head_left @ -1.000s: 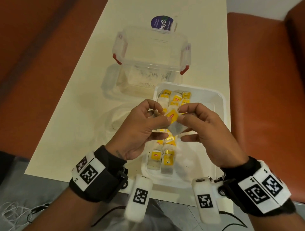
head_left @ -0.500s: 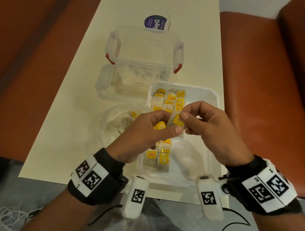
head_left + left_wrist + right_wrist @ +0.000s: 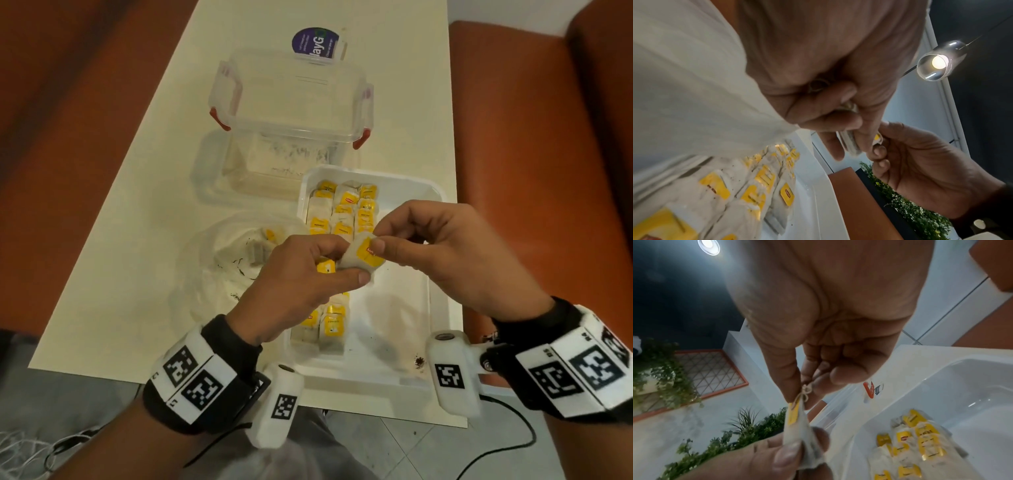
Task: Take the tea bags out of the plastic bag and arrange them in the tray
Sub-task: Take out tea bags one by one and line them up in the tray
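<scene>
Both hands hold one tea bag [image 3: 359,257] with a yellow tag above the white tray [image 3: 435,298]. My left hand [image 3: 346,265] pinches its lower end between thumb and fingers; my right hand [image 3: 375,241] pinches its yellow tag end. The wrist views show the same tea bag [image 3: 799,434] [image 3: 851,142] stretched between the two hands. Several tea bags [image 3: 342,212] lie in rows at the tray's far left, and more tea bags [image 3: 329,325] lie at its near left. The crumpled clear plastic bag [image 3: 226,260] sits left of the tray with a tea bag [image 3: 257,251] inside.
A clear lidded container [image 3: 291,106] with red clips stands on the cream table [image 3: 137,205] behind the tray, and a purple round label [image 3: 315,42] lies beyond it. Orange seats [image 3: 531,154] flank the table. The tray's right half is bare white.
Both hands stayed together over the tray and turned the tea bag, so it now lies slanted with the right thumb on its yellow tag.
</scene>
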Tool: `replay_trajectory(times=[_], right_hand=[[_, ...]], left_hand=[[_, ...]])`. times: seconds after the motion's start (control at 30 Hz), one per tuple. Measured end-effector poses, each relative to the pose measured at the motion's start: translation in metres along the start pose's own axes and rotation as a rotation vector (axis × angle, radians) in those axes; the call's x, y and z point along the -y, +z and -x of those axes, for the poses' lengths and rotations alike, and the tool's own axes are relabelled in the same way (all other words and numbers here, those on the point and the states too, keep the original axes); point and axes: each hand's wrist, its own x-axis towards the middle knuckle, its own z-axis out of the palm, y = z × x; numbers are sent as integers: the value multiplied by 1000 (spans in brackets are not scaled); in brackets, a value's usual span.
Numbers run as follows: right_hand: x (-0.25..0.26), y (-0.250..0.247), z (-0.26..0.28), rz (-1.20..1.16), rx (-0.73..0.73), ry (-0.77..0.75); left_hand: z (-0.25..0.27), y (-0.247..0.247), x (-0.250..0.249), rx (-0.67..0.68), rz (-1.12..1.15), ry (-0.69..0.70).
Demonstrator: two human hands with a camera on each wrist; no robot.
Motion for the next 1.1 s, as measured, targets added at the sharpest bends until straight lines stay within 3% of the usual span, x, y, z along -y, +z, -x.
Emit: replay_trajectory(times=[0.3,0.47,0.6,0.67,0.83,1.1], right_hand=[[2,0,-3,-2,62,-42],[0,-2,-6,33,32,-70],[-18,-5,-12,267,-101,-87],[-28,-3,-14,436,-49,-37],[-45,14,-16,656,328,208],[-67,24,-42,651,254,282]], left_hand=[[3,-3,-1,64,90,-22],[4,-7,2,-10,83,-55],[11,-26,3,-164,124,-88],[16,-38,6,-202,148,-108],[29,-56,14,-256,185,-166],[37,-52,18,-197,327,-239]])
